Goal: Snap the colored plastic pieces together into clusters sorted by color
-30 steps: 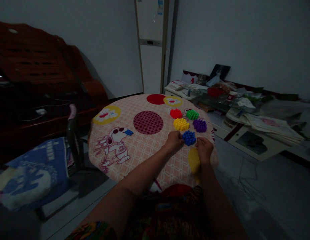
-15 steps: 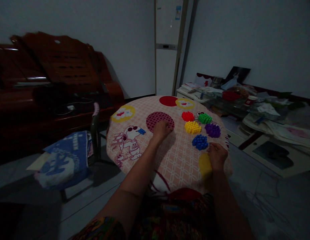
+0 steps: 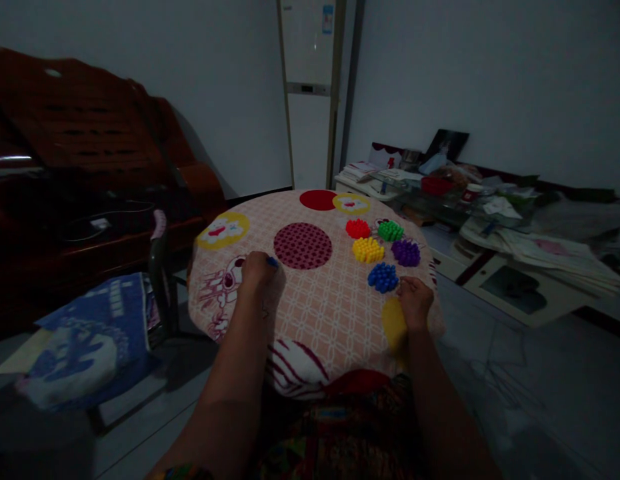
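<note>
My left hand [image 3: 259,270] is over the left half of the round table, fingers curled downward. A small blue piece [image 3: 273,262] shows at its fingertips, and the hand covers the rest of that spot. Whether the fingers grip the piece is hard to see. On the right, beside a cluster of small blue pegs [image 3: 383,277], my right hand [image 3: 415,299] has thumb and fingers pinched together; anything between them is too small to make out. Farther back sit matching clusters: yellow pegs [image 3: 369,250], purple pegs [image 3: 406,253], red pegs [image 3: 358,229] and green pegs [image 3: 391,231].
A patterned tablecloth [image 3: 330,307] covers the table. A chair [image 3: 163,287] with a blue bag [image 3: 95,340] stands at the left, in front of a wooden bench [image 3: 85,133]. A cluttered low cabinet [image 3: 470,267] runs along the right.
My left hand has left the blue peg cluster and crossed leftward over the dark red circle to the small blue piece. My right hand has stayed beside the blue cluster. The view swung and came back.
</note>
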`<action>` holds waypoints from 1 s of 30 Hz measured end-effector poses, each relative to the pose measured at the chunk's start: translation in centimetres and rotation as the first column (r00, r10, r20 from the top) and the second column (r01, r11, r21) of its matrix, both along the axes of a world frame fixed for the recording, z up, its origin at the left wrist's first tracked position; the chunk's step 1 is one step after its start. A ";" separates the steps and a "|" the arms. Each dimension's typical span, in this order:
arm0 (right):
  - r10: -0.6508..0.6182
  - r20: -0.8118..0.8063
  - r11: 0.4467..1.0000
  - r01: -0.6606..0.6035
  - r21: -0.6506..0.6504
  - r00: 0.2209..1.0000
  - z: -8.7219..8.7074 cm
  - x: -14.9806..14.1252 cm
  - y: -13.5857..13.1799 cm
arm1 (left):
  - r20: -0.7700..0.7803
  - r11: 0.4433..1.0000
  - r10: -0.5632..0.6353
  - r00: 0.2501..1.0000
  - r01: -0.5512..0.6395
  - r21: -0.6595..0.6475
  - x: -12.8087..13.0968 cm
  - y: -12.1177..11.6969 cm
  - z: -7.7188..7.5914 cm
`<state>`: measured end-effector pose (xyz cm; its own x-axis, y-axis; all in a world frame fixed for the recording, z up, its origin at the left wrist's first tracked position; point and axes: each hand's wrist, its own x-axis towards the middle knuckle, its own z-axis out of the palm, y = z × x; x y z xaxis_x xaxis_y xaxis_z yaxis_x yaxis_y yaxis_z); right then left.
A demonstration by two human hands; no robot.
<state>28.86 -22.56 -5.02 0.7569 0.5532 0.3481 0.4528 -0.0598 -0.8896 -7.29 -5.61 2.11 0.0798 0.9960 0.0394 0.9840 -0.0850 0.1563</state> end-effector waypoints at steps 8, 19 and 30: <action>0.027 -0.023 1.000 -0.026 0.014 0.999 0.4 -0.5 -0.2 | -0.073 0.991 -0.130 0.989 0.130 0.005 4.2 -1.1 0.3; 0.024 0.056 1.000 -0.025 0.004 0.998 0.3 -0.3 -0.2 | -0.013 0.954 -0.300 0.954 0.300 0.009 4.5 -0.2 0.5; 0.032 0.023 0.999 -0.032 0.010 0.999 0.2 -0.2 -0.1 | 0.673 0.746 -0.529 0.516 0.661 0.080 16.2 -3.7 -0.3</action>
